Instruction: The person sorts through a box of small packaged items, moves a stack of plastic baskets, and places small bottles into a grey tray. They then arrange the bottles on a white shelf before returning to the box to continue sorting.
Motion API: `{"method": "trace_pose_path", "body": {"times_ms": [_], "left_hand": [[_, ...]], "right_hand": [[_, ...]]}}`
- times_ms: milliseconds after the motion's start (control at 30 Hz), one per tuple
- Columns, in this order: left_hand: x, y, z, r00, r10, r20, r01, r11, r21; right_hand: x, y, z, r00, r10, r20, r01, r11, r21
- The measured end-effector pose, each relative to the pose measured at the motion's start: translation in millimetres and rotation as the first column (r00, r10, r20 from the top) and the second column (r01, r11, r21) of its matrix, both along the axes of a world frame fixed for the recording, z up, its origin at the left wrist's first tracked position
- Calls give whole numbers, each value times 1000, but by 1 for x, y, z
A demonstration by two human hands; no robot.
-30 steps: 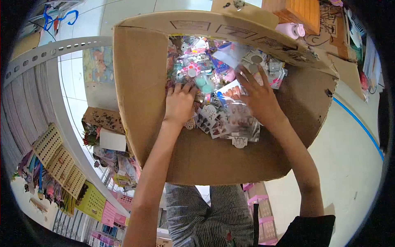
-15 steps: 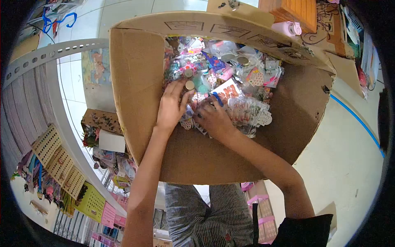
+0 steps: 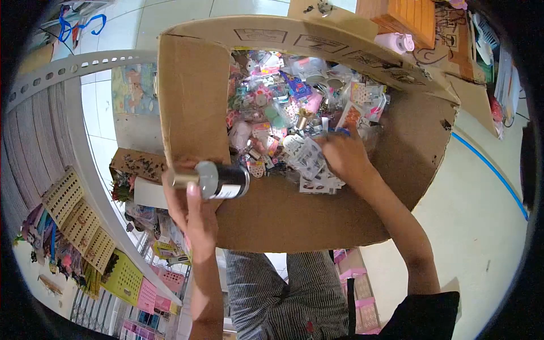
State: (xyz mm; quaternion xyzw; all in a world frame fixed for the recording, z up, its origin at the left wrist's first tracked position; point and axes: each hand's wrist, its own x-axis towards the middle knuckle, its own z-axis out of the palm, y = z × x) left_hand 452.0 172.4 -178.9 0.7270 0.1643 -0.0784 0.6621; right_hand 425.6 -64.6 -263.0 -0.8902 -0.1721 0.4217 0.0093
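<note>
Over the left edge of the cardboard box (image 3: 306, 221), my left hand (image 3: 195, 212) is closed on a small dark bottle (image 3: 226, 181) with a gold cap, clear shoulder and white label. The bottle lies sideways, its base pointing right. Inside the box, my right hand (image 3: 345, 158) rests with bent fingers among small packets. Clear packets of printed sheets (image 3: 309, 158) lie at its left, and an orange-red patterned sheet (image 3: 351, 115) is at its fingertips. What the fingers hold, if anything, I cannot tell. Another gold-capped item (image 3: 303, 119) stands out in the heap.
Mixed packaged trinkets fill the far part of the box, with a pink packet (image 3: 241, 135) near its left wall. Left of the box are a curved metal shelf rail (image 3: 73, 65) and perforated baskets (image 3: 88, 224). A pink bottle (image 3: 395, 42) stands beyond the far edge.
My left hand has come out of the heap toward the lower left, lifting the dark bottle. My right hand has shifted right, and the packets around it have moved.
</note>
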Motion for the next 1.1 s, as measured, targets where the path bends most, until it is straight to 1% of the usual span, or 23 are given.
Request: {"method": "trace_pose_path", "body": {"times_ms": [33, 67, 100, 133, 167, 200, 233, 267, 333, 367, 433, 500, 567, 633, 733, 833, 867, 933, 967, 1000, 1033, 1067, 1100], "left_hand": [[-5, 1, 3, 997, 71, -17, -72, 995, -64], [-9, 2, 6, 990, 138, -40, -142, 982, -126], [-12, 3, 11, 990, 137, -30, -139, 988, -63], [-16, 5, 14, 990, 136, -28, -137, 989, -61], [-21, 8, 17, 978, 206, -30, -208, 976, -65], [-27, 10, 21, 960, 279, -34, -281, 958, -67], [-30, 12, 26, 958, 269, -97, -280, 950, -134], [-35, 16, 26, 956, 255, -146, -291, 885, -362], [-41, 23, 26, 945, 256, -203, -324, 812, -485], [-43, 23, 25, 945, 258, -203, -326, 810, -487], [-47, 21, 25, 892, 336, -303, -443, 781, -440], [-49, 17, 28, 873, 344, -347, -475, 761, -442], [-50, 12, 30, 841, 373, -392, -524, 742, -418], [-53, 11, 31, 848, 359, -390, -513, 744, -429], [-55, 8, 34, 851, 355, -388, -509, 739, -441], [-58, 7, 43, 818, 355, -452, -546, 726, -418], [-59, 7, 46, 824, 350, -446, -539, 726, -427], [-64, 9, 50, 841, 263, -473, -529, 585, -615], [-66, 9, 54, 854, 234, -466, -504, 599, -623], [-68, 8, 62, 863, 223, -453, -489, 593, -640], [-70, 6, 73, 863, 223, -454, -488, 606, -629], [-72, 7, 85, 863, 228, -450, -485, 619, -617], [-73, 11, 98, 941, 138, -309, -313, 701, -640]], "right_hand": [[7, 4, -15, 963, -74, 257, 45, 992, 118], [14, 5, -28, 858, -173, 484, 58, 968, 243], [21, 4, -37, 858, -173, 484, 58, 968, 244], [29, 4, -45, 863, -87, 497, -34, 973, 229], [36, 4, -52, 861, 0, 509, -126, 969, 213], [40, 3, -57, 861, 0, 509, -129, 967, 218], [43, 2, -60, 827, 62, 558, -207, 957, 201], [46, 2, -62, 787, 122, 604, -284, 942, 179], [50, -1, -67, 781, 186, 596, -321, 938, 128], [52, -3, -70, 750, 180, 636, -331, 935, 126], [55, -8, -71, 714, 179, 676, -345, 931, 117], [58, -13, -67, 670, 313, 673, -464, 884, 51], [57, -14, -71, 685, 324, 653, -469, 882, 54], [59, -16, -73, 702, 328, 632, -469, 881, 65], [63, -23, -72, 661, 333, 673, -537, 836, 113], [56, -25, -54, 715, 216, 665, -406, 902, 144], [49, -26, -45, 710, 217, 670, -404, 905, 135], [33, -30, -25, 762, -130, 634, -141, 923, 359], [23, -30, -9, 770, -297, 564, -2, 884, 468], [12, -27, 6, 758, -293, 583, -6, 890, 456], [2, -21, 20, 692, -592, 413, 203, 709, 675], [-7, -13, 36, 562, -808, 175, 364, 431, 826], [-15, -8, 54, 533, -830, 165, 391, 414, 822]]}}
